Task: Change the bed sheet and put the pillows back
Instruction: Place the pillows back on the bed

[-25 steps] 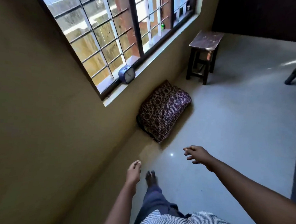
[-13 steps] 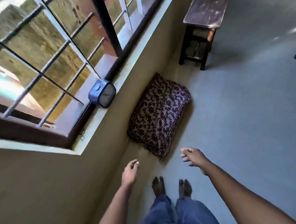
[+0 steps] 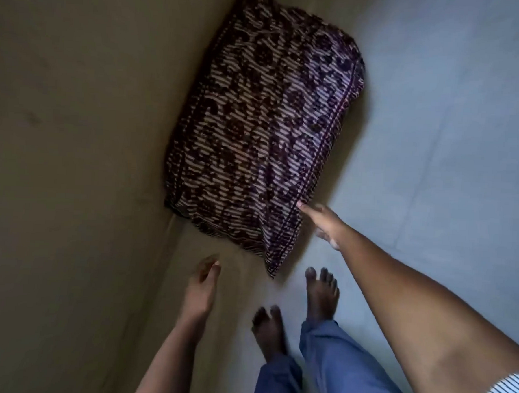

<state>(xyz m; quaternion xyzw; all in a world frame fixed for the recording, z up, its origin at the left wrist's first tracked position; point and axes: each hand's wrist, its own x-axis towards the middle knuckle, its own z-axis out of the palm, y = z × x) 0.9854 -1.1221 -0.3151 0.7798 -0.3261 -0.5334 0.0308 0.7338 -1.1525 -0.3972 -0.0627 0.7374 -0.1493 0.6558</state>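
- One pillow point(image 3: 261, 130) lies on the grey floor point(image 3: 435, 145). Its far long side is pushed up against the olive wall point(image 3: 75, 126), just in front of the person's bare feet point(image 3: 322, 292).
- Its cover is dark maroon with pale stripes and a flower print. It looks full and rounded, so I judge it soft, light and easy to squeeze, not slippery and not fragile.
- The right hand point(image 3: 325, 227) reaches forward with straight fingers, and the fingertips touch the near right edge of the pillow, by the stitched border. It grips nothing yet.
- The left hand point(image 3: 202, 283) is lower, near the wall and apart from the pillow. It is blurred, but the fingers seem loosely bent and it holds nothing.
- A good hold, in my opinion, is one hand on each short end, taking cloth and filling together, because the thin cover alone may slide over the filling.
- No brand, label or writing can be read on the cover.
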